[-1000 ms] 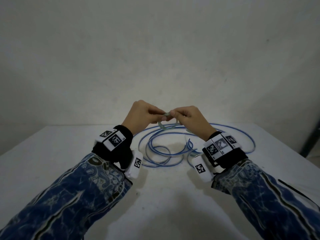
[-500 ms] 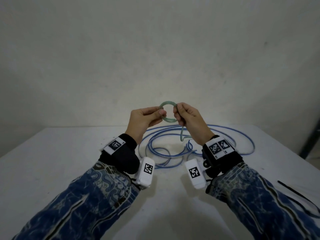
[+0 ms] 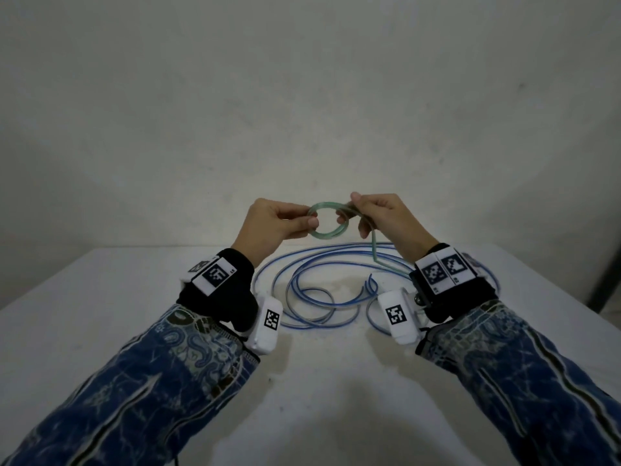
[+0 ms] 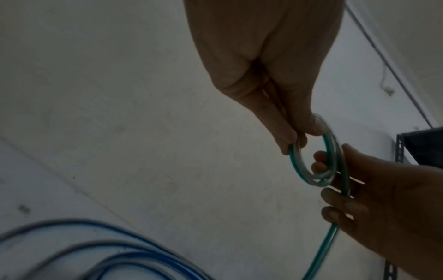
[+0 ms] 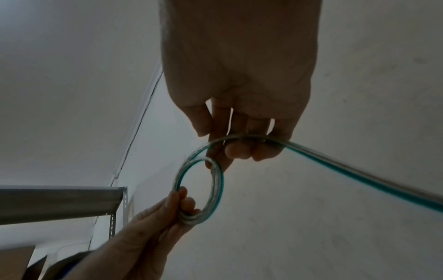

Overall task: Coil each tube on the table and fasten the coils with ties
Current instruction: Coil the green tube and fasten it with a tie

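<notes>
A small coil of clear green-striped tube [image 3: 327,219] [image 4: 318,159] [image 5: 200,191] hangs in the air between both hands, above the far part of the table. My left hand [image 3: 311,222] [image 4: 300,135] pinches the coil's left side between thumb and fingers. My right hand [image 3: 349,216] [image 5: 236,149] holds the coil's right side, fingers curled over the tube. The tube's loose tail [image 3: 374,250] [image 5: 359,176] runs down from the right hand toward the table. A clear blue-striped tube [image 3: 319,290] [image 4: 124,255] lies in loose loops on the table below.
The white table [image 3: 100,331] ends at a pale wall behind. A dark upright post [image 3: 605,274] stands at the far right. A grey metal shelf rail [image 5: 59,202] shows in the right wrist view, a black shelf corner [image 4: 422,145] in the left wrist view.
The green tube has gone from a small pinched bundle to a round coil, raised and held up between both hands. Both hands rose and drew slightly apart.
</notes>
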